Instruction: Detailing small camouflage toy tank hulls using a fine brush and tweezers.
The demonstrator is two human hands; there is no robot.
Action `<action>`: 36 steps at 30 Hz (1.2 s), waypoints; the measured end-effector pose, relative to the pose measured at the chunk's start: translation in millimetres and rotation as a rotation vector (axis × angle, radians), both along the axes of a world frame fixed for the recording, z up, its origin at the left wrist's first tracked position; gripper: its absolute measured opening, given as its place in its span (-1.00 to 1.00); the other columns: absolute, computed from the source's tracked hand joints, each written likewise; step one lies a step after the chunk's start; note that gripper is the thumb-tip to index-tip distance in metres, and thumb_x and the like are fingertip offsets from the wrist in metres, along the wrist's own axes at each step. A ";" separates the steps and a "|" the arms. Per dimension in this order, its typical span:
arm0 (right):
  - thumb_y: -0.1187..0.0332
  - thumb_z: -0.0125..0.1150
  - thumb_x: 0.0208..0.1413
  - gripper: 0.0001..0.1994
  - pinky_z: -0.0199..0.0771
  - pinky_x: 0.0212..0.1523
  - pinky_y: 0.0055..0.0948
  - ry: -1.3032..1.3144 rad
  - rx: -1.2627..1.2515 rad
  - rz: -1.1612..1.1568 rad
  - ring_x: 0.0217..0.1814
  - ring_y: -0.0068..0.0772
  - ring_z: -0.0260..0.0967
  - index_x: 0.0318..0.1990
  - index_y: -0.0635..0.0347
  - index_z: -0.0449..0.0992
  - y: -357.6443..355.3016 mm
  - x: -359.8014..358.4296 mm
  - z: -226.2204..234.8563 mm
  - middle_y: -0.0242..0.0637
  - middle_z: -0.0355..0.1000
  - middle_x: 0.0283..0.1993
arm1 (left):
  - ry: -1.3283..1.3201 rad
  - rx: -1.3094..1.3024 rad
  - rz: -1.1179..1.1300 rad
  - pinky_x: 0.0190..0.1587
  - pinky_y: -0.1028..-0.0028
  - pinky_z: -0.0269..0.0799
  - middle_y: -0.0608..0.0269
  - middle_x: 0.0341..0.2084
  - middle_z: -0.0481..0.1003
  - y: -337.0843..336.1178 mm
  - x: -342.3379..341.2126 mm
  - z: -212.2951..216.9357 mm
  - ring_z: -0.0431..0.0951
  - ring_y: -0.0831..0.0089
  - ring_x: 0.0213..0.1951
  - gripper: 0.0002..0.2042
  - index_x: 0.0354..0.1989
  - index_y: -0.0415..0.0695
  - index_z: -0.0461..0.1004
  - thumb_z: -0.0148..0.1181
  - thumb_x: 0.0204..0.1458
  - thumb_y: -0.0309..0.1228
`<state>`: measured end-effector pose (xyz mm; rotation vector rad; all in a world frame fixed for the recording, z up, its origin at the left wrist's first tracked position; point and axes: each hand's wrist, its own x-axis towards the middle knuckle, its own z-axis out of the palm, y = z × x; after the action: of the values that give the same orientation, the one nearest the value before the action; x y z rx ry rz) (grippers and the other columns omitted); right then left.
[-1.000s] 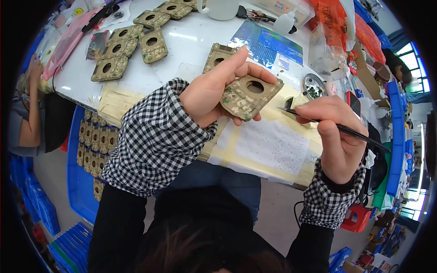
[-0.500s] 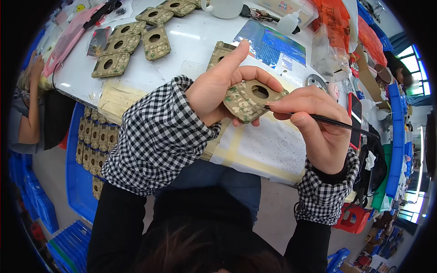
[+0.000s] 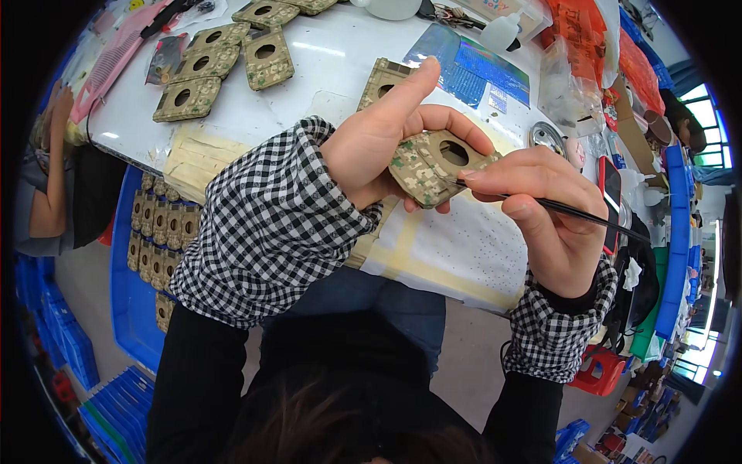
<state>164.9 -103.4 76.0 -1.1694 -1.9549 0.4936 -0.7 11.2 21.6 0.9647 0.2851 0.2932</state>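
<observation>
- Two hands meet above the worktop (image 3: 325, 100) edge: the left hand (image 3: 386, 151) grips one camouflage piece (image 3: 429, 162) with a round hole, thumb under, index finger pointing up.
- Right hand (image 3: 541, 216) pinches a thin black tool (image 3: 572, 213); its tip touches the piece's lower right edge, just left of that hand.
- Long axis of the tool runs right and slightly down, away from the piece.
- Counted: four similar pieces (image 3: 224, 58) lie at the far left of the worktop, perhaps a fifth at the top edge; a blue bin (image 3: 124, 263) below holds many more.
</observation>
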 end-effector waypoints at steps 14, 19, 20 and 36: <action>0.25 0.14 0.16 -0.71 0.45 -0.27 -0.49 0.015 -0.025 -0.031 -0.30 -0.38 0.46 -0.23 0.36 0.58 -1.5 -1.4 -0.9 -0.14 0.50 -0.31 | 0.003 0.000 0.001 -0.60 0.63 0.45 0.15 -0.46 0.53 -0.1 1.1 0.4 0.55 0.48 -0.55 -0.19 -0.03 -0.30 0.37 -0.52 0.15 0.28; 0.25 0.15 0.15 -0.71 0.45 -0.26 -0.49 0.014 -0.028 -0.031 -0.29 -0.38 0.45 -0.23 0.36 0.58 -2.7 -3.1 0.0 -0.13 0.50 -0.31 | 0.004 -0.006 0.008 -0.60 0.62 0.44 0.14 -0.47 0.52 -0.6 0.5 -0.3 0.54 0.47 -0.55 -0.19 -0.04 -0.31 0.37 -0.52 0.15 0.28; 0.26 0.15 0.15 -0.71 0.45 -0.26 -0.49 0.014 -0.028 -0.029 -0.29 -0.39 0.45 -0.23 0.37 0.58 -2.6 -3.0 0.0 -0.13 0.50 -0.31 | 0.001 -0.007 0.008 -0.59 0.62 0.44 0.14 -0.47 0.52 -0.6 0.5 -0.6 0.54 0.47 -0.55 -0.19 -0.04 -0.31 0.37 -0.52 0.15 0.28; 0.43 0.21 0.07 -0.83 0.43 -0.22 -0.50 0.158 -0.025 -0.065 -0.24 -0.38 0.45 -0.22 0.33 0.58 -2.4 -1.2 -3.4 -0.17 0.51 -0.30 | -0.008 -0.085 -0.042 -0.72 0.64 0.36 0.10 -0.36 0.53 2.2 -0.6 0.2 0.56 0.41 -0.56 -0.21 -0.01 -0.28 0.36 -0.50 0.15 0.28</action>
<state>163.8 -105.8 72.6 -1.1700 -1.7753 0.5608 -1.4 13.4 21.8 0.8846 0.2680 0.2448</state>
